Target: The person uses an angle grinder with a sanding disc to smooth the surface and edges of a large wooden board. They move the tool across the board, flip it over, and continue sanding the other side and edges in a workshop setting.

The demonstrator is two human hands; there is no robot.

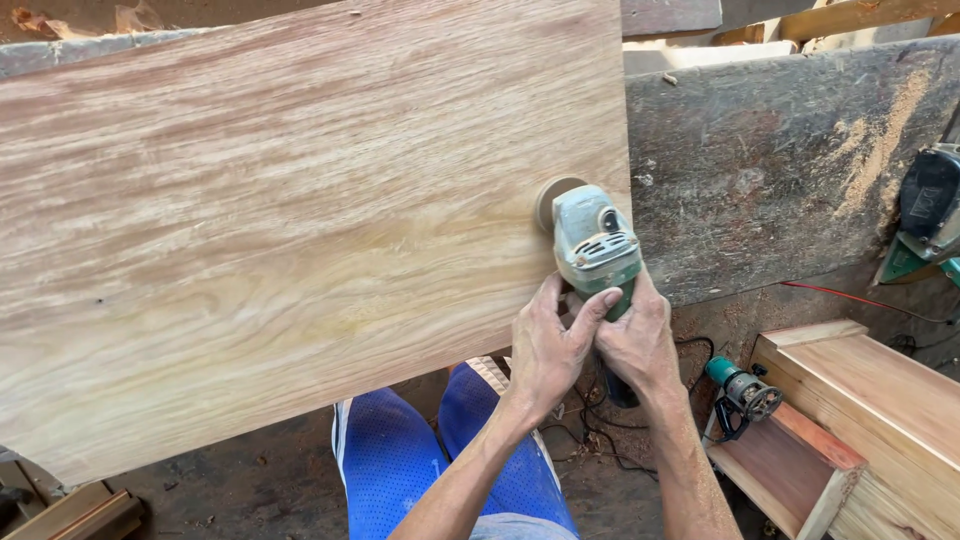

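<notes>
Closest to the camera are the person's knees in blue shorts (400, 460), over a dusty floor with black cables snaking around. Just above them both hands are wrapped together round the rear body of one green angle grinder (597, 245): the left hand (548, 350) grips from the left side with its index finger laid up along the casing, the right hand (640, 340) is clamped on from the right, and the two touch each other. The grinder's round sanding disc sits flat on the right edge of one big pale wood panel (290, 220), which lies across a grey, sawdust-covered bench (770, 160). To the right, lower down, there's one open wooden box (850, 420) with a small green trim router (742, 390) resting at its left corner. Further back on the right edge of the bench, part of another green power tool (928, 215) is showing.
</notes>
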